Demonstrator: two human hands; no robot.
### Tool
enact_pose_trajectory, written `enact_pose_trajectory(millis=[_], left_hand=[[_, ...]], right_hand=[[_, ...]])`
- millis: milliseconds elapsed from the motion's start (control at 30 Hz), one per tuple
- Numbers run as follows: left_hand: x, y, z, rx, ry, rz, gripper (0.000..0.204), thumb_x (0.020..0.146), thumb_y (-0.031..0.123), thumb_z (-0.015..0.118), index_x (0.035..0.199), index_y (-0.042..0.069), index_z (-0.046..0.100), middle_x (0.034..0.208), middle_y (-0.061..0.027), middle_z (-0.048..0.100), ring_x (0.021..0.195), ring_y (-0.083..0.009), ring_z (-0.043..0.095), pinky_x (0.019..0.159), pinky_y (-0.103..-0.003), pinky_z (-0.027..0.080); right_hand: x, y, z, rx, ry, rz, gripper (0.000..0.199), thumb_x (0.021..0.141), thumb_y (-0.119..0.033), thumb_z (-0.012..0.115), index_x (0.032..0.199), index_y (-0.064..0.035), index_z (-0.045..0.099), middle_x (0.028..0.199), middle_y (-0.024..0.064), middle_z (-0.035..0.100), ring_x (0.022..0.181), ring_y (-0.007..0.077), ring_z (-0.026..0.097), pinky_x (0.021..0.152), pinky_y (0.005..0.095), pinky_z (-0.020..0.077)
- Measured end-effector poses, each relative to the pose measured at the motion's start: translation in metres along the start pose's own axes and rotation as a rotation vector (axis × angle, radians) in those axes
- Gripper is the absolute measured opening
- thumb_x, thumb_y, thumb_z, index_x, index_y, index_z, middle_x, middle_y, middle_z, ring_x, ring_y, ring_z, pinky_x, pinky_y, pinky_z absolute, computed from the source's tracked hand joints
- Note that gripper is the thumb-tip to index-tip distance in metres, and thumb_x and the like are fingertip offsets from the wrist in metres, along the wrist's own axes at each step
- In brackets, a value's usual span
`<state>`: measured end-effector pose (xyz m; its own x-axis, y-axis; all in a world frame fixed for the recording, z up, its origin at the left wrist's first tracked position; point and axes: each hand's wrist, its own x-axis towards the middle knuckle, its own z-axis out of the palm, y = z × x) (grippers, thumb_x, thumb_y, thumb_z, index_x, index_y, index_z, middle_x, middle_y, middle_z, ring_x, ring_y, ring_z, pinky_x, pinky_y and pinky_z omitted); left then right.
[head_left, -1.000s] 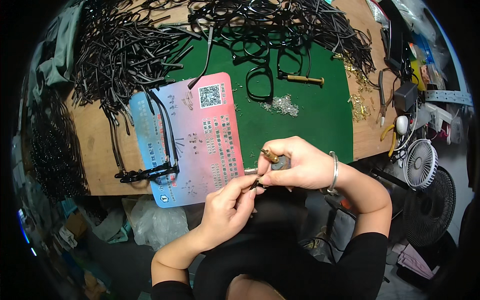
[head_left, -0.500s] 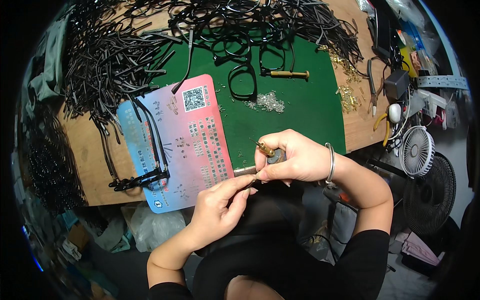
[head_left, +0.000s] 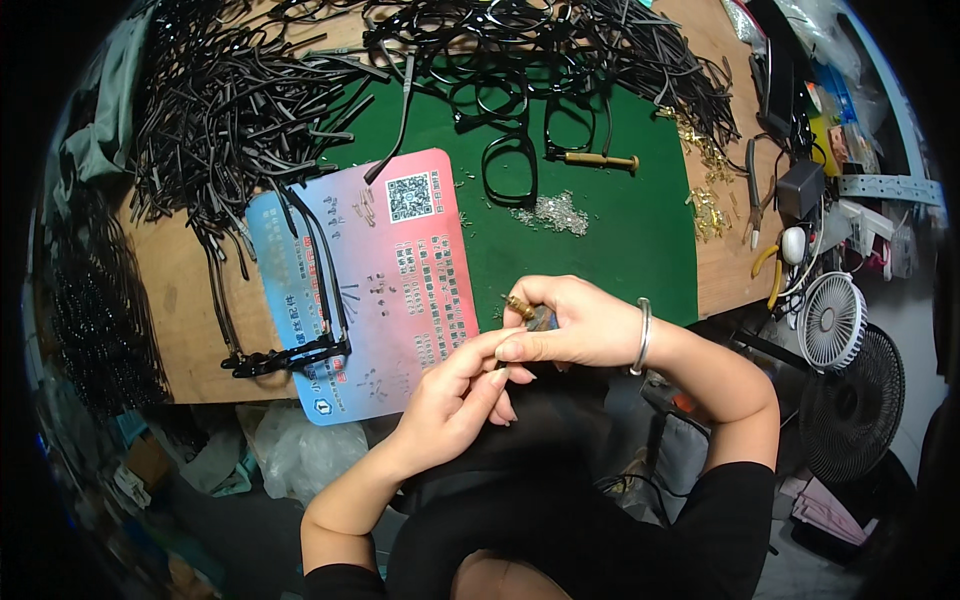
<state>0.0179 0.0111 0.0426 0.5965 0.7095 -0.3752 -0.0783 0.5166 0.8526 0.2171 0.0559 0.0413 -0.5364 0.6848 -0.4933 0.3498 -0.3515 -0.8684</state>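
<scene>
My right hand (head_left: 590,325), with a silver bangle at its wrist, is closed round a small brass screwdriver (head_left: 519,306). Its thumb presses at the fingertips of my left hand (head_left: 448,400). The left fingers are pinched together; whatever lies between them is hidden. Both hands meet just past the front edge of the green mat (head_left: 610,260). Beyond them on that mat are a heap of tiny silver screws (head_left: 558,214), black eyeglass frames (head_left: 511,198) and a second brass screwdriver (head_left: 600,160).
Black temple arms (head_left: 240,120) are heaped at the back left. A printed pink-and-blue sheet (head_left: 385,290) carries folded black glasses (head_left: 285,358) and small metal parts. Along the right lie brass pieces (head_left: 708,218), pliers (head_left: 752,195) and a white fan (head_left: 832,322).
The view has shifted slightly, so the table items sit farther right. My hands are closer together, and the screwdriver's tip has dropped toward the fingers of my right hand.
</scene>
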Motion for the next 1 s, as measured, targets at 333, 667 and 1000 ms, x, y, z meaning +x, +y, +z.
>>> enact_pose_trajectory(millis=[333,667,1000], left_hand=[[0.015,0.004,-0.002,-0.130,0.204,-0.178,0.032,0.092,0.002,0.043,0.124,-0.003,0.041,0.099,-0.0117,0.060,0.059,-0.0095,0.055,0.054,-0.021,0.047],[0.020,-0.015,0.001,0.295,0.392,0.044,0.026,0.091,0.001,0.045,0.115,-0.004,0.050,0.092,-0.0103,0.065,0.056,-0.0069,0.056,0.047,-0.022,0.048],[0.019,-0.017,0.000,0.415,0.384,0.102,0.024,0.089,-0.001,0.046,0.112,-0.004,0.052,0.086,-0.0108,0.067,0.046,-0.0088,0.056,0.044,-0.022,0.045]], right_hand=[[-0.001,0.002,0.005,-1.152,0.445,-0.028,0.073,0.077,-0.042,0.064,0.132,-0.0023,0.035,0.095,0.0191,0.049,0.062,0.0282,0.062,0.049,0.0353,0.0515],[-0.034,0.010,-0.021,-0.754,0.436,-0.107,0.035,0.083,-0.015,0.057,0.115,-0.0072,0.046,0.095,0.0156,0.045,0.070,0.0319,0.059,0.060,0.0382,0.0519],[-0.015,0.023,-0.009,-1.041,0.581,-0.231,0.043,0.073,-0.011,0.062,0.114,-0.0114,0.052,0.088,0.0110,0.048,0.056,0.0217,0.058,0.046,0.0324,0.0501]])
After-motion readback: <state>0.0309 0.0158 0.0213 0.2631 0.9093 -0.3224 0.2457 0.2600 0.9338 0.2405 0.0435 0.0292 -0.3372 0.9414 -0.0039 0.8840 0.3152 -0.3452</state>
